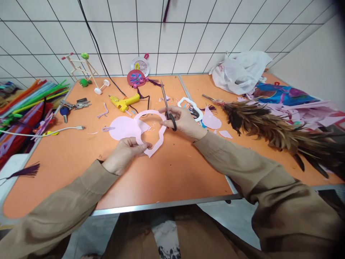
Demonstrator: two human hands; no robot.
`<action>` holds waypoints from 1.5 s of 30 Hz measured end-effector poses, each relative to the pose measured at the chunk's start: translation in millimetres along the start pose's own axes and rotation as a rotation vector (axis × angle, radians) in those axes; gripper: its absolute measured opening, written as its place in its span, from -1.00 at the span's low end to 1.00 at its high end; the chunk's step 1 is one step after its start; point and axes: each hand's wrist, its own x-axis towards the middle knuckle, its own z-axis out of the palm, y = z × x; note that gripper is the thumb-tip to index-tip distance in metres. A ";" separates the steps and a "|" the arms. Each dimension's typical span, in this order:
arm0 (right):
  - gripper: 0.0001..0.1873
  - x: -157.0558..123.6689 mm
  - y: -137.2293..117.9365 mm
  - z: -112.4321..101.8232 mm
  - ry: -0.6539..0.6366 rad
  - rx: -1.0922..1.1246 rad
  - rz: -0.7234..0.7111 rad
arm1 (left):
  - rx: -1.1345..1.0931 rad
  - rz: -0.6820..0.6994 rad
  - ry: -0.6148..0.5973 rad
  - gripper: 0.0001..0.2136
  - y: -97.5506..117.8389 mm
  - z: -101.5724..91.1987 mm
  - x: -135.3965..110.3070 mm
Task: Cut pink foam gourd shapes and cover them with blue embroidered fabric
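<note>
A pink paper frame (159, 142) with a large open middle and a wavy outer edge is held up over the table. Fingers and thumb of my left hand (122, 153) pinch its lower left part. My right hand (183, 120) is closed around black-handled scissors (165, 97), whose blades point up and away. Its fingertips are at the frame's upper right edge; whether they grip it I cannot tell. Behind the frame lies a rounded pink paper piece (121, 127). A white wavy-edged frame (198, 114) rests just beyond my right hand, beside a pink paper offcut (211, 118).
A yellow glue gun (125, 102), keys (78, 105) and a stick model (84, 70) stand towards the back left. Coloured craft sticks (35, 97) pile at the left. Brown feathers (258, 120) and a white plastic bag (238, 73) occupy the right side.
</note>
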 end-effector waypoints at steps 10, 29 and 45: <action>-0.46 -26.5 -11.1 22.8 0.202 0.131 0.158 | -0.281 0.125 0.134 -0.72 -7.3 2.5 2.1; -0.60 -30.6 12.5 42.3 0.038 0.134 0.023 | -0.141 0.099 0.095 -0.70 -12.0 2.9 2.7; -0.51 -39.0 23.9 29.9 -0.134 0.035 -0.043 | -0.186 0.142 0.128 -0.57 -10.2 1.5 -0.4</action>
